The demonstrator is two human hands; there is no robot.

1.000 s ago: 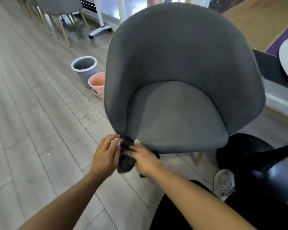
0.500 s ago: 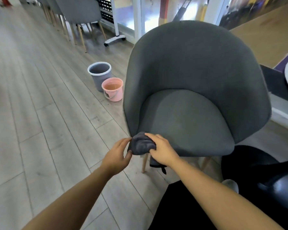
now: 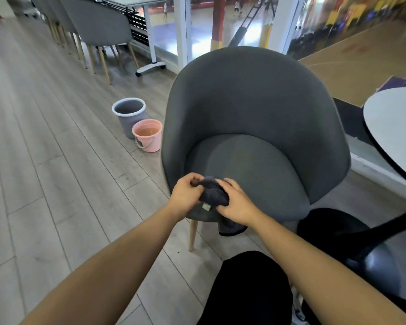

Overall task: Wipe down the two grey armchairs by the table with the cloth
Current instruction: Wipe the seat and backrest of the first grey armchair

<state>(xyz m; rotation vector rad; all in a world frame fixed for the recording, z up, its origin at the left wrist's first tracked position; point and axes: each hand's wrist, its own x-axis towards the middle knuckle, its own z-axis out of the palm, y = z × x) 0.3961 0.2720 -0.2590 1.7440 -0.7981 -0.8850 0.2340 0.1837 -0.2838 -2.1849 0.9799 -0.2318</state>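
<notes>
Head view shows both hands, left hand (image 3: pixel 185 195) and right hand (image 3: pixel 237 205), closed on the dark cloth (image 3: pixel 215 192) at frame centre, bunching it over the grey armchair (image 3: pixel 256 109) seat's front edge, likely refolding it for wiping.

The cloth (image 3: pixel 215 191) gripped between both hands is dark grey, with a small pale tag showing at the bottom of the bunched part. The armchair (image 3: pixel 256 109) behind the grip is plain dark grey fabric, its seat a slightly lighter grey, and the leg (image 3: pixel 192 233) just below the grip is light wood. Beyond the grip to its left, one bucket (image 3: pixel 130 116) is grey with a white rim, and the bucket (image 3: pixel 148 136) beside it is pink. The floor (image 3: pixel 56 172) is pale grey wood-grain planks. The table (image 3: pixel 394 127) well right of the grip is white with a black edge.
</notes>
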